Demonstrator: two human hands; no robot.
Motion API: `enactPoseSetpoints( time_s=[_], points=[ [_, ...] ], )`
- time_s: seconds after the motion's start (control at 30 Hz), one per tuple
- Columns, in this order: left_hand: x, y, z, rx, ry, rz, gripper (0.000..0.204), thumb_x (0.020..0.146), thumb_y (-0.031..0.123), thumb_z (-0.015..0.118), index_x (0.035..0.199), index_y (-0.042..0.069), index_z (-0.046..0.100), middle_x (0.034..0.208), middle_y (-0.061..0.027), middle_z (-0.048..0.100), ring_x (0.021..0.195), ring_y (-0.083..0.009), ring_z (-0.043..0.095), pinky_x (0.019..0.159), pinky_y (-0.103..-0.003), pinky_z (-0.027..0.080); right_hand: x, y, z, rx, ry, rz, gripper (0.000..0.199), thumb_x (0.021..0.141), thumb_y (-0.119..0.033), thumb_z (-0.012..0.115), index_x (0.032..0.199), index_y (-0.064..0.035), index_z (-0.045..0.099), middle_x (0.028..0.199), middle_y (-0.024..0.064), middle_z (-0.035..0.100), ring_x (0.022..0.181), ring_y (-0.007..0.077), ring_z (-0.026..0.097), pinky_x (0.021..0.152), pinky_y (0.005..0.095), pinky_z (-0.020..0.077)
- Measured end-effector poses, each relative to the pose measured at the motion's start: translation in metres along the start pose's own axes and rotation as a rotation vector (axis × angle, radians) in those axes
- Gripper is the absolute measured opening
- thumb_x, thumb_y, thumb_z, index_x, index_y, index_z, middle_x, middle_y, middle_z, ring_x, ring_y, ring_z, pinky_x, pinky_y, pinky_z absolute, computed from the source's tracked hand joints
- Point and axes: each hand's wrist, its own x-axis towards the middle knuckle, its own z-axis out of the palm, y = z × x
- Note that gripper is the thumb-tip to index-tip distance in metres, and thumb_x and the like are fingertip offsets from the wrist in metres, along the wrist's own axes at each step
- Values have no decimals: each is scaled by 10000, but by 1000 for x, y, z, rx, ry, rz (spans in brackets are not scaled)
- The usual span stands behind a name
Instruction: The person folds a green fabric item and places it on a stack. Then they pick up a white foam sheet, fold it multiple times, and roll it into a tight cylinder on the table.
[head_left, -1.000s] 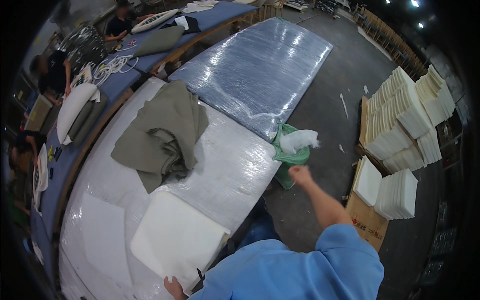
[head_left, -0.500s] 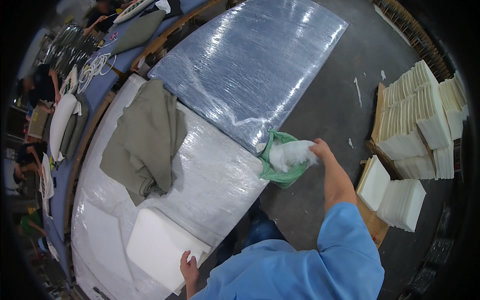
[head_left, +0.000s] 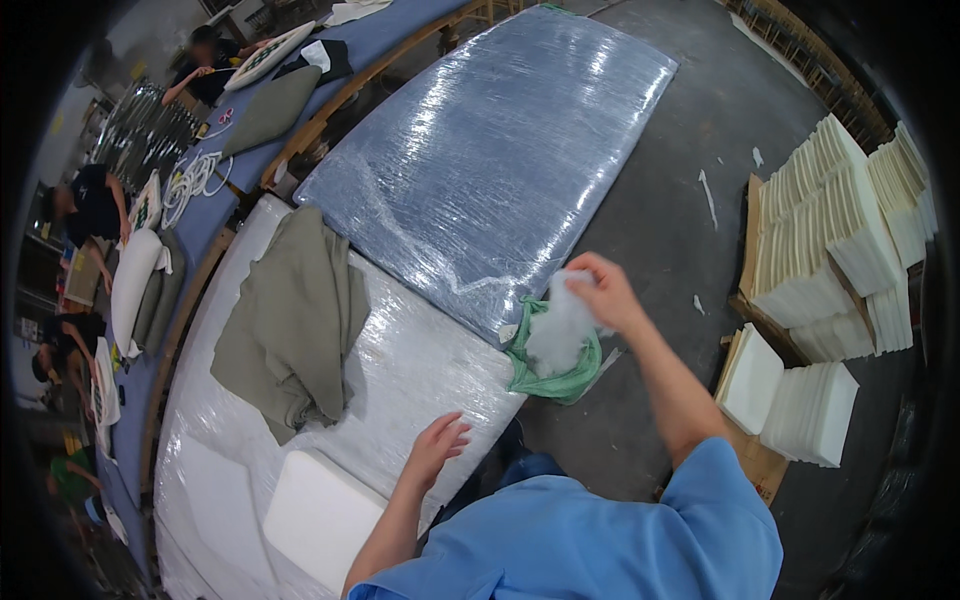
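Note:
A tuft of white fibre stuffing point(head_left: 560, 330) rises out of a green bag point(head_left: 555, 385) at the table corner. My right hand point(head_left: 603, 290) is closed on the top of this tuft, above the bag. With its fingers apart, my left hand point(head_left: 436, 448) hovers over the wrapped table and holds nothing. Below it lies a white foam cushion pad point(head_left: 325, 510), partly hidden by my left forearm. A crumpled grey-green fabric cover point(head_left: 290, 330) rests farther up on the same table.
A blue plastic-wrapped table point(head_left: 490, 150) adjoins the white wrapped one point(head_left: 420, 360). Stacks of foam pads point(head_left: 825, 250) stand at the right, with more foam sheets point(head_left: 805, 400) nearer. Along the left, several people work at a long blue table point(head_left: 205, 240) holding cushions. White scraps point(head_left: 708, 198) lie on the floor.
My right hand has moved left and up, drawing the stuffing upward from the bag. The left hand has lifted from beside the foam pad and moved toward the bag.

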Motion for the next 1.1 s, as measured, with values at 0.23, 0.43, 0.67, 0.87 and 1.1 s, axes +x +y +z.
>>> enactPoseSetpoints(
  time_s=[0.23, 0.43, 0.67, 0.87, 1.1],
  points=[
    [93, 36, 41, -686, -380, -182, 433, 1013, 292, 595, 1340, 12, 555, 1285, -167, 633, 1159, -297, 639, 1008, -462, 524, -141, -3, 182, -292, -126, -253, 334, 853, -121, 685, 1178, -57, 651, 1242, 163, 613, 1128, 362, 598, 948, 452, 506],
    [71, 3, -6, -363, 111, -151, 404, 889, 4, 601, 1290, -34, 571, 1204, -167, 650, 1030, -322, 674, 873, -453, 605, -141, 36, 122, -93, -45, 144, 217, 937, -136, 657, 1128, -44, 702, 1095, 140, 696, 986, 272, 690, 883, 378, 542],
    [41, -20, -47, -349, 246, -149, 434, 871, -7, 559, 1304, -12, 572, 1143, -152, 674, 1020, -313, 676, 867, -434, 610, -81, 130, 80, -329, 115, 341, 256, 917, -10, 557, 1113, -38, 719, 1032, 135, 745, 955, 258, 715, 880, 341, 543],
    [34, -28, -53, -269, 257, -128, 428, 886, 31, 566, 1311, -6, 586, 1139, -138, 675, 990, -283, 674, 838, -411, 601, -61, 127, 142, -550, -360, 191, 363, 884, -70, 598, 1225, -147, 698, 1188, 137, 630, 1159, 335, 587, 1013, 412, 478],
    [33, -31, -65, -160, 259, -159, 420, 929, 146, 652, 1321, 7, 595, 1133, -100, 682, 958, -225, 674, 784, -348, 578, -51, 122, 178, -834, -548, 135, 280, 826, -122, 695, 1105, -149, 697, 1199, 109, 599, 1195, 332, 542, 966, 420, 479]
  ],
)
